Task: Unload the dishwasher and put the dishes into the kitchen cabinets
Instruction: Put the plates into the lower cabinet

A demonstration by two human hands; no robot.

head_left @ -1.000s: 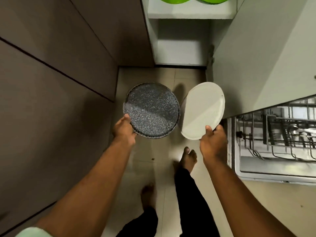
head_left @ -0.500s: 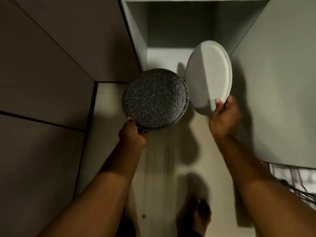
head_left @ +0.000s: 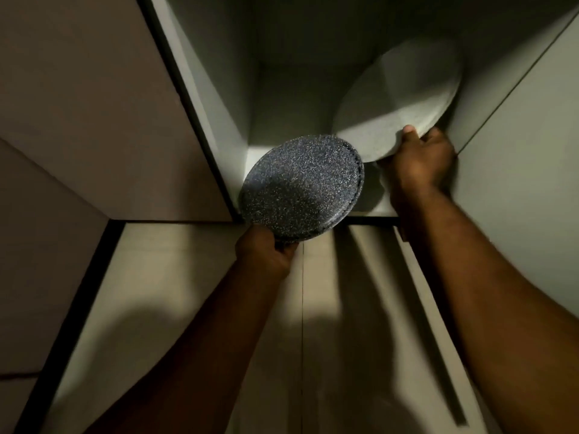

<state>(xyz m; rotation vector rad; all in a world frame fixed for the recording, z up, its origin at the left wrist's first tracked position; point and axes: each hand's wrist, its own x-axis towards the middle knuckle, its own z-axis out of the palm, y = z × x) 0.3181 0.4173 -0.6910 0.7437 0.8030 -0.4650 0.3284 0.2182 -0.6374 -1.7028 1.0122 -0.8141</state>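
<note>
My left hand [head_left: 266, 252] grips the near rim of a dark speckled plate [head_left: 300, 186], held tilted at the front edge of an open low cabinet [head_left: 282, 89]. My right hand [head_left: 419, 161] grips the lower rim of a white plate [head_left: 398, 98], thumb on its face. The white plate is tilted up inside the cabinet, near its right wall. Whether it touches the cabinet floor is hidden by my hand and the dark plate.
The cabinet's open door [head_left: 520, 145] stands at the right, close to my right hand. Brown cabinet fronts [head_left: 84, 104] line the left. Beige tiled floor [head_left: 194, 308] lies below, crossed by shadows of my arms.
I have leaned in closer to the cabinet. Both plates moved forward, and the white plate now reaches deep inside the cabinet. The dishwasher has left the view.
</note>
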